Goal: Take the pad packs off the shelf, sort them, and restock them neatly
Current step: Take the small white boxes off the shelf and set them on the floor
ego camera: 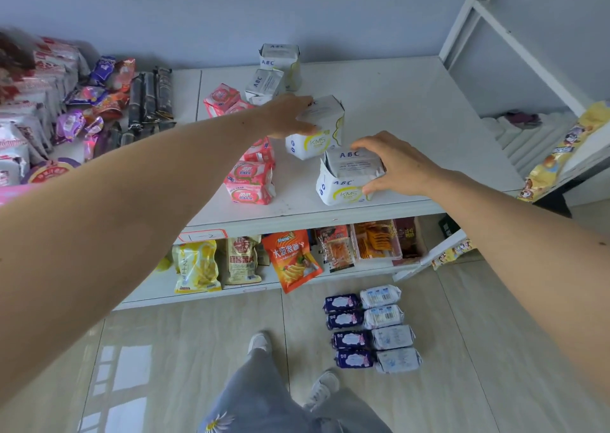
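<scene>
You see a white shelf [412,109] against a pale blue-grey wall [231,7]. The pad packs under your hands are white with grey tops, blue "ABC" lettering and a yellow-green ring: one at the front edge [343,182], one just behind it [321,129], and more at the back edge [280,58]. To their left runs a row of pink packs [249,182] with red and white labels. Near the left edge lie purple and red wrappers [82,109] and dark black packets [150,97]. On the lower shelf, you have yellow [196,267], beige [242,261] and orange [292,257] snack bags. On the glossy beige floor tiles [165,350] sit navy packs [346,330] beside white, blue-printed ones [388,330]. Your jeans [260,393] are faded blue with a white and yellow daisy.
</scene>
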{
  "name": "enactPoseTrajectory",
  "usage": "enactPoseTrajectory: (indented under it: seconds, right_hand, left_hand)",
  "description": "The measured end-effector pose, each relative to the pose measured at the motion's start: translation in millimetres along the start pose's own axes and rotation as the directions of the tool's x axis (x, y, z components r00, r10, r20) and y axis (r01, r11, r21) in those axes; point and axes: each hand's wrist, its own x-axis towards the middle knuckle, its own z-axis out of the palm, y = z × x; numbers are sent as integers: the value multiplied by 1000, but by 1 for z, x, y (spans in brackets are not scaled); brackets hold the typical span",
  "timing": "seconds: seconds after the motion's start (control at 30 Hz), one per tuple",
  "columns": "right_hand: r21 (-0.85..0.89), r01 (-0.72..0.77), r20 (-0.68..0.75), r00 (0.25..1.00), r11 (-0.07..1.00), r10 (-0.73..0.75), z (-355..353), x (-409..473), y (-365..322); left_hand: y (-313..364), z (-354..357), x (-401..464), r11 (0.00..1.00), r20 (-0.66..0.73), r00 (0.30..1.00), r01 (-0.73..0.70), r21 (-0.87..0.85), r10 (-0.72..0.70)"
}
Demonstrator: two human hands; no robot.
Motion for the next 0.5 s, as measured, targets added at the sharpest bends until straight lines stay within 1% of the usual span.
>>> enactPoseTrajectory:
  seconds: [0.1,0.23,0.37,0.5]
  right_hand:
    - [1,18,12,1000,1000,-18,-1,-14,-3]
    - [23,15,-6,1000,1000,-15,-1,-38,-10]
    - [25,-7,-33,999,1000,8,4,-71,-24]
    - [22,-54,-51,997,998,55,17,-109,-43]
  left_hand:
    - [7,-1,-15,1000,-7,1000,10,-27,-10]
    - [16,4,-40,997,-14,1000,-6,-72,5]
    - [28,7,-73,999,-7,1000,-25,-24,25]
    - [37,15,-113,997,-29,998,-60,-42,59]
